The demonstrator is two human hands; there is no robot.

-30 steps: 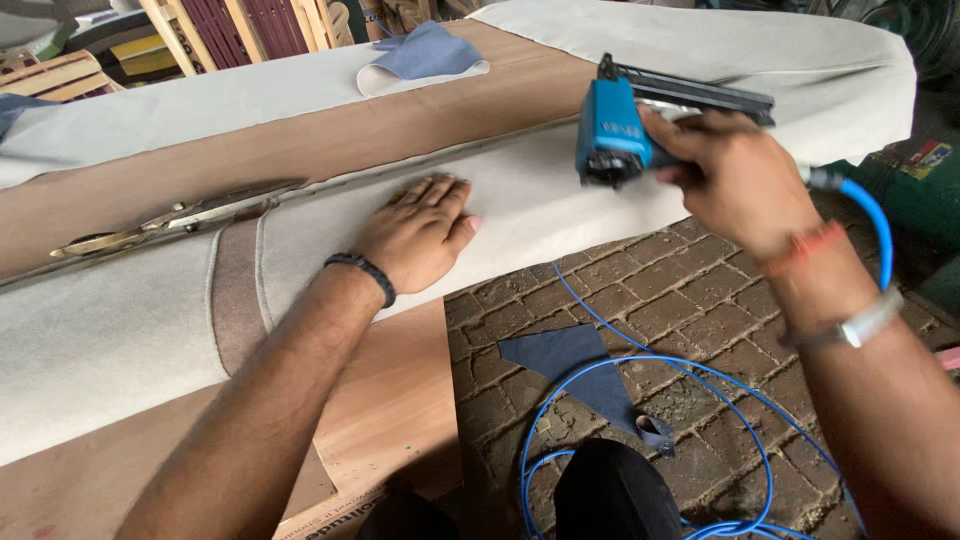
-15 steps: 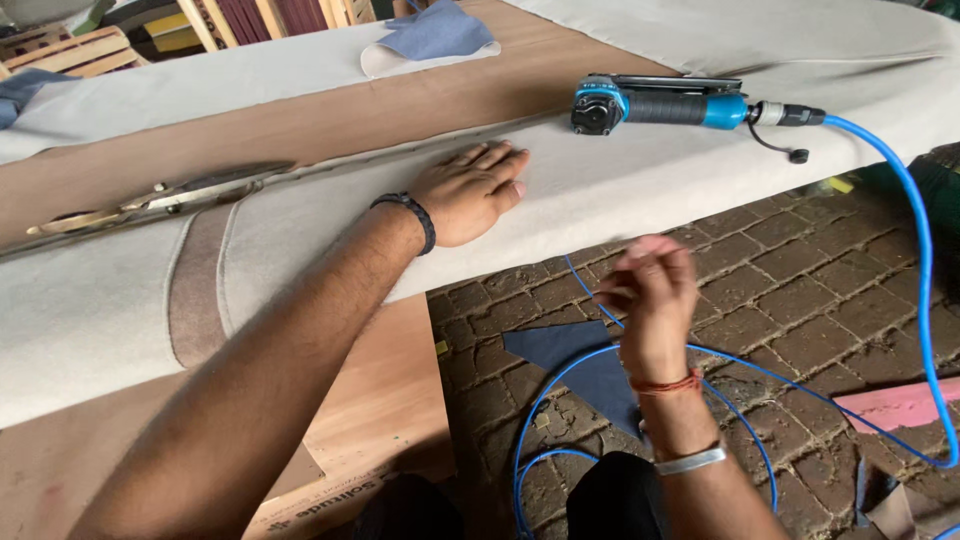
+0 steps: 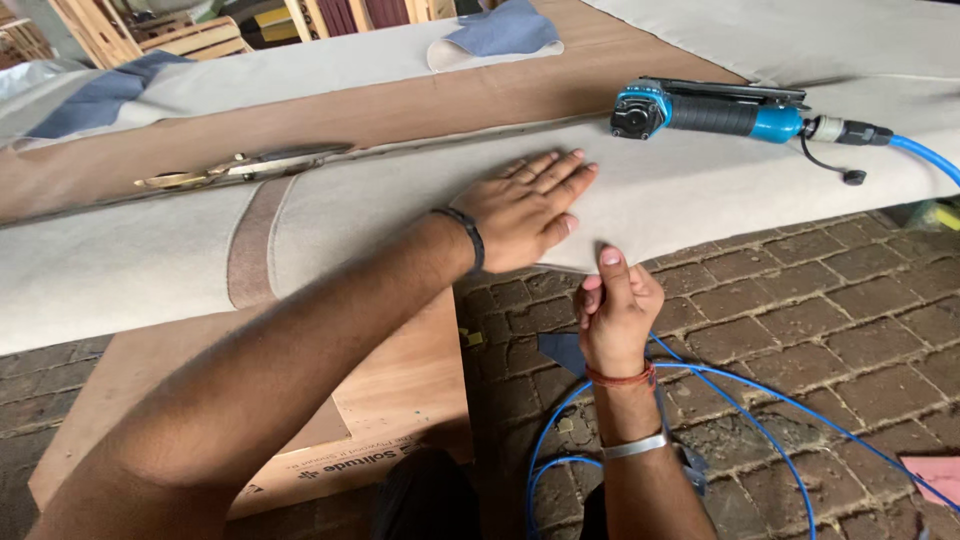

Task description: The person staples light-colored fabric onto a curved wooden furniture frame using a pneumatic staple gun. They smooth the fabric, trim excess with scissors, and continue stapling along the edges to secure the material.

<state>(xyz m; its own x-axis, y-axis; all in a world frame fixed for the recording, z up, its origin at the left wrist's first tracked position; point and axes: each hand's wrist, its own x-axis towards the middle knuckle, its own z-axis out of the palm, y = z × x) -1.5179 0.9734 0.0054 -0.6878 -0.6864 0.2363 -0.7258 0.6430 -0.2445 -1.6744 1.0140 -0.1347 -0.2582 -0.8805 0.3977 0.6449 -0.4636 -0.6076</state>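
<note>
Left hand (image 3: 525,205) lying flat on the beige cloth (image 3: 400,200), fingers spread apart and pressed down, holding nothing. Black band around that wrist. Right hand (image 3: 615,300) down at the near edge of the cloth, thumb up on top and fingers curled under, pinched shut on the hanging edge. Red thread and a silver band on that wrist.

Beige cloth stretched long over the brown wooden board (image 3: 380,110), hanging down over the near side, with a brown strip (image 3: 250,240) running across it on the left. Blue and black air stapler (image 3: 705,110) lying on its side on the cloth, off to the right of the left hand and well apart from both hands. Blue hose (image 3: 760,400) plugged into its right end, also looping on the brick floor (image 3: 800,300) below the right hand.

Big scissors (image 3: 240,167) lying on the board near the far edge of the cloth, to the left. Blue scrap of cloth (image 3: 505,28) farther back. Plywood box (image 3: 390,380) under the board. Wooden frames (image 3: 150,35) at the very back
</note>
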